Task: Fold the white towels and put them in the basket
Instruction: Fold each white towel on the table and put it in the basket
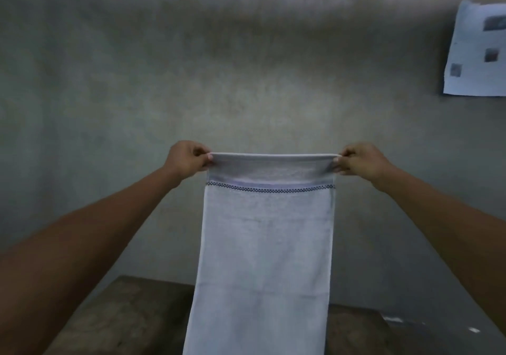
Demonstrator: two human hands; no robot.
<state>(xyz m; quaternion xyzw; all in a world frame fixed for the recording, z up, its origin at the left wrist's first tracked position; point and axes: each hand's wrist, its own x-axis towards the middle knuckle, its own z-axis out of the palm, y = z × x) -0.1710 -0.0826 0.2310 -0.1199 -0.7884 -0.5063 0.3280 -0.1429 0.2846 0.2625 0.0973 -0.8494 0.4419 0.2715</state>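
We hold the white towel [264, 245] up, left hand [187, 157] and right hand [358, 160] each pinching a top corner between curled fingers.

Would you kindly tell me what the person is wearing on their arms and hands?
Nothing visible: the left hand and right hand are bare, without gloves, rings or a watch, and both forearms are uncovered, no sleeves reaching into view.

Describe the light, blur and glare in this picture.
Head view: dim, flat light with no glare; the paper at upper right is blurred; the towel, pinched by the left hand and the right hand, shows its dark band fairly clearly.
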